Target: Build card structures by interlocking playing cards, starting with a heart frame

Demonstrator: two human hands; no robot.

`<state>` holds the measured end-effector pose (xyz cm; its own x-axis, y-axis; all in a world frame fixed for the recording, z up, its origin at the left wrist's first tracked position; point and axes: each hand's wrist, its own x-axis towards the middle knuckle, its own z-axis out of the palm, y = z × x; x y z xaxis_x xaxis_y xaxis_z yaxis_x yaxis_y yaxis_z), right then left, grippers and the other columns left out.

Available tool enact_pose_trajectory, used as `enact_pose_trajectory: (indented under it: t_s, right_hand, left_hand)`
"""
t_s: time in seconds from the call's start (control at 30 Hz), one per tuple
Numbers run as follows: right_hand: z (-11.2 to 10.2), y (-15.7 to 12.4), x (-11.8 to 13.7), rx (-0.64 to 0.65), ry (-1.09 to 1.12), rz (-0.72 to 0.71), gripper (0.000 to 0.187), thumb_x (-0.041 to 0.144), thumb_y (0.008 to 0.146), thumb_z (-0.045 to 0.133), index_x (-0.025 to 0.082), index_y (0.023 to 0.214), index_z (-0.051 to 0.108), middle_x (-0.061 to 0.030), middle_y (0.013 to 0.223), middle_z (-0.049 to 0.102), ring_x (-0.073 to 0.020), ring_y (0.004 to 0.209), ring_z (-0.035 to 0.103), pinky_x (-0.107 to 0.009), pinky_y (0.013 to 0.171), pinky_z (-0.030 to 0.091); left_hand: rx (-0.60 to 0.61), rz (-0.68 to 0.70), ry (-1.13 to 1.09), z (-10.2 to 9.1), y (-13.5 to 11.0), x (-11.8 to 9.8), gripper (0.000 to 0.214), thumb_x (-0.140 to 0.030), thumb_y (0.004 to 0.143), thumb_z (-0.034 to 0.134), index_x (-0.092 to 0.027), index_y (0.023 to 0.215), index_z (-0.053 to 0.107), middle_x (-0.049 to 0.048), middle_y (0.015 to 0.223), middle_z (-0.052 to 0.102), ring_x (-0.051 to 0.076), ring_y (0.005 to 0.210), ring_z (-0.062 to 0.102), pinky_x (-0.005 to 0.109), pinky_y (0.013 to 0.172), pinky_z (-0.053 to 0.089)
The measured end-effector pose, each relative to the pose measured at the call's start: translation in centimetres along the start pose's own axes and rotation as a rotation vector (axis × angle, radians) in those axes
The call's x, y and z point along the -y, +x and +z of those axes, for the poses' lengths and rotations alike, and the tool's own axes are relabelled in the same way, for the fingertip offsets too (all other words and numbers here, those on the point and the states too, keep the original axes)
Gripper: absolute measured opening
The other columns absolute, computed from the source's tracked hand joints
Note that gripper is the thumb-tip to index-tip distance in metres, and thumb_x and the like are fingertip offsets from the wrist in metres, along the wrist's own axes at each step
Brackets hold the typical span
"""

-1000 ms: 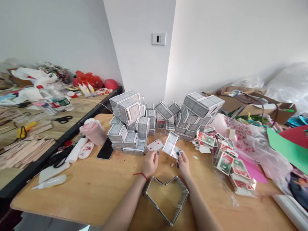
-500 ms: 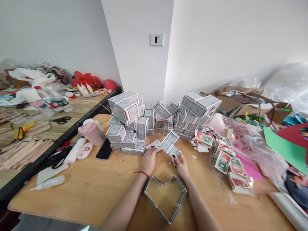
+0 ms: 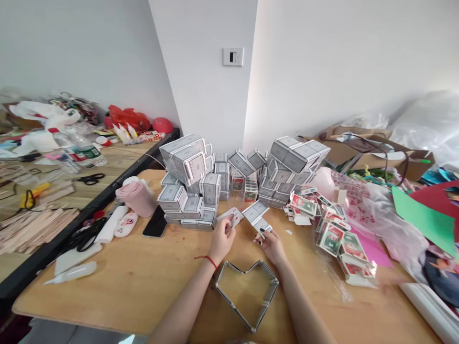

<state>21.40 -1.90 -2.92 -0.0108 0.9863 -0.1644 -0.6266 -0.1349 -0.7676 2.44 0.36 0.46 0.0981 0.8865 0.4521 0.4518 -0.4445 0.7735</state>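
My left hand (image 3: 223, 237) pinches a playing card (image 3: 234, 217) whose white face with red marks is turned up. Another white card lies under or beside it. In my right hand (image 3: 270, 243) are joined playing cards (image 3: 256, 214) with grey patterned backs, set at an angle to each other and gripped at the near end. Between my forearms a heart-shaped frame (image 3: 247, 296) made of cards stands on edge on the wooden table (image 3: 143, 286). Beyond my hands rise a left stack of card blocks (image 3: 188, 181) and a right stack of card blocks (image 3: 292, 167).
Opened card boxes (image 3: 332, 236) and a plastic bag (image 3: 380, 215) lie to the right. Along the left are a phone (image 3: 155, 222), a pink cup (image 3: 134, 197), black scissors (image 3: 86, 239) and a glue bottle (image 3: 73, 273). A white wall (image 3: 204, 95) stands behind.
My left hand has lifted from lying over the white card to pinching it. The joined grey cards in my right hand have shifted slightly right and down.
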Motion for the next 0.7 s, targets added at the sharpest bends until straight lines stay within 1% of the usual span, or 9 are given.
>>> enact_pose_trajectory:
  t_s: [0.03, 0.1, 0.23, 0.3, 0.37, 0.47, 0.53, 0.7]
  right_hand:
    - [0.0, 0.0, 0.0, -0.002, 0.003, 0.009, 0.012, 0.025, 0.065, 0.067, 0.018, 0.069, 0.058, -0.0021, 0.059, 0.065, -0.0147, 0.052, 0.059, -0.029, 0.057, 0.049]
    - [-0.1, 0.0, 0.1, -0.004, 0.006, 0.023, 0.011, 0.024, 0.066, 0.066, 0.018, 0.07, 0.058, -0.0017, 0.058, 0.065, -0.0149, 0.051, 0.059, -0.029, 0.056, 0.049]
    - [-0.2, 0.1, 0.2, -0.011, 0.004, 0.035, 0.012, 0.025, 0.066, 0.066, 0.018, 0.072, 0.058, -0.0014, 0.058, 0.065, -0.0147, 0.05, 0.059, -0.029, 0.056, 0.05]
    - [-0.2, 0.1, 0.2, -0.011, 0.005, 0.04, 0.013, 0.025, 0.065, 0.067, 0.018, 0.072, 0.057, -0.0013, 0.059, 0.065, -0.0151, 0.052, 0.06, -0.029, 0.057, 0.05]
    - [-0.2, 0.1, 0.3, -0.008, 0.006, 0.047, 0.012, 0.025, 0.066, 0.067, 0.018, 0.071, 0.057, -0.0011, 0.059, 0.065, -0.0153, 0.053, 0.061, -0.029, 0.057, 0.05]
    - [-0.1, 0.0, 0.4, -0.004, 0.003, 0.058, 0.012, 0.025, 0.066, 0.066, 0.018, 0.07, 0.058, -0.0012, 0.06, 0.065, -0.0157, 0.053, 0.061, -0.029, 0.057, 0.05]
    - [-0.1, -0.1, 0.5, -0.003, 0.003, 0.063, 0.011, 0.025, 0.066, 0.066, 0.018, 0.07, 0.058, -0.0013, 0.06, 0.065, -0.0154, 0.053, 0.061, -0.03, 0.058, 0.05]
    - [0.1, -0.2, 0.7, -0.008, 0.011, 0.08, 0.011, 0.025, 0.066, 0.066, 0.018, 0.069, 0.058, -0.0013, 0.059, 0.064, -0.0147, 0.052, 0.059, -0.032, 0.061, 0.051]
  left_hand:
    - [0.03, -0.004, -0.038, -0.1, 0.0, -0.2, 0.009, -0.013, 0.079, 0.043, -0.021, 0.077, 0.041, 0.0084, 0.112, 0.057, 0.018, 0.106, 0.054, 0.032, 0.081, 0.047]
    - [0.076, -0.009, -0.062, -0.1, 0.1, -0.4, 0.012, -0.011, 0.079, 0.041, -0.021, 0.072, 0.037, 0.0084, 0.111, 0.055, 0.019, 0.11, 0.05, 0.034, 0.085, 0.044]
    - [0.151, 0.014, 0.002, -0.2, 0.2, -0.9, 0.015, -0.012, 0.072, 0.051, -0.02, 0.071, 0.039, 0.0064, 0.102, 0.052, 0.02, 0.108, 0.049, 0.035, 0.089, 0.041]
    - [0.171, 0.035, 0.033, -0.1, 0.3, -1.1, 0.017, -0.014, 0.069, 0.057, -0.02, 0.075, 0.042, 0.0056, 0.102, 0.052, 0.02, 0.106, 0.049, 0.036, 0.09, 0.04]
    - [0.19, 0.044, 0.057, -0.1, 0.4, -1.3, 0.022, -0.018, 0.069, 0.06, -0.021, 0.084, 0.045, 0.0052, 0.102, 0.053, 0.02, 0.103, 0.051, 0.036, 0.088, 0.042]
    - [0.213, 0.049, 0.104, 0.0, 0.4, -1.5, 0.032, -0.024, 0.07, 0.062, -0.021, 0.098, 0.046, 0.0053, 0.1, 0.056, 0.021, 0.097, 0.054, 0.037, 0.084, 0.044]
    - [0.216, 0.059, 0.133, 0.1, 0.5, -1.5, 0.033, -0.026, 0.071, 0.061, -0.021, 0.1, 0.046, 0.0055, 0.098, 0.057, 0.022, 0.096, 0.054, 0.038, 0.083, 0.045]
    - [0.206, 0.124, 0.154, 0.1, 0.8, -1.4, 0.029, -0.023, 0.071, 0.061, -0.021, 0.097, 0.049, 0.0054, 0.1, 0.058, 0.021, 0.101, 0.054, 0.038, 0.086, 0.046]
